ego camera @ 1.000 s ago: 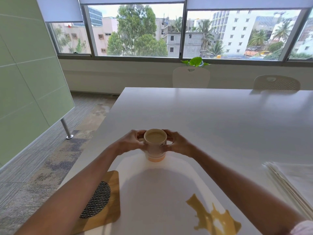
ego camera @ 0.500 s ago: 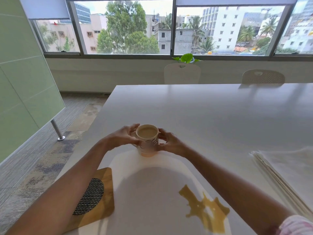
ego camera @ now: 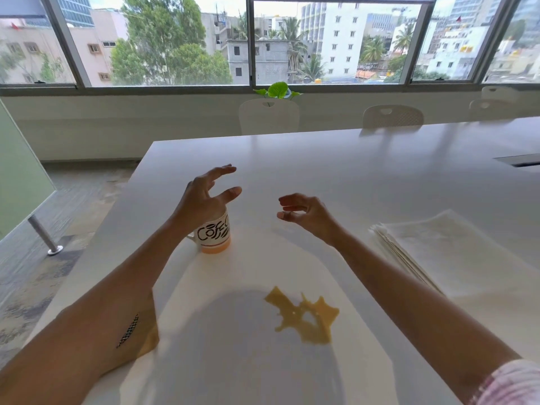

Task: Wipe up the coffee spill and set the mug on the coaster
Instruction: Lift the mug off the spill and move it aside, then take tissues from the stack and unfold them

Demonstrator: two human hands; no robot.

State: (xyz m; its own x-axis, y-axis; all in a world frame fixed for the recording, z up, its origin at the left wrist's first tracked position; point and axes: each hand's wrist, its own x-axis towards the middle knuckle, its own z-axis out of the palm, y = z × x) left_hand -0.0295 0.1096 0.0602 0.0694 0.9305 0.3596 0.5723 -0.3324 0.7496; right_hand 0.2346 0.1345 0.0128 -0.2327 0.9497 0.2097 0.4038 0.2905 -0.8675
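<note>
A white mug [ego camera: 214, 236] with black "Coffee" lettering and an orange base stands upright on the white table [ego camera: 336, 171]. My left hand [ego camera: 204, 197] hovers just above its rim, fingers spread, holding nothing. My right hand [ego camera: 304, 213] floats to the right of the mug, fingers loosely curled and apart, also holding nothing. A yellow-brown coffee spill [ego camera: 305, 315] lies on the table nearer to me, right of centre. The wooden coaster [ego camera: 147, 343] with its woven insert is mostly hidden under my left forearm at the lower left.
A stack of white paper napkins [ego camera: 444, 252] lies on the table at the right. White chairs [ego camera: 268, 116] stand along the far side under the windows. The table's left edge runs close to the mug and coaster.
Both hands have let go of the mug and lifted away, the left above it, the right off to its right. The mug now stands on the table; the view has shifted left.
</note>
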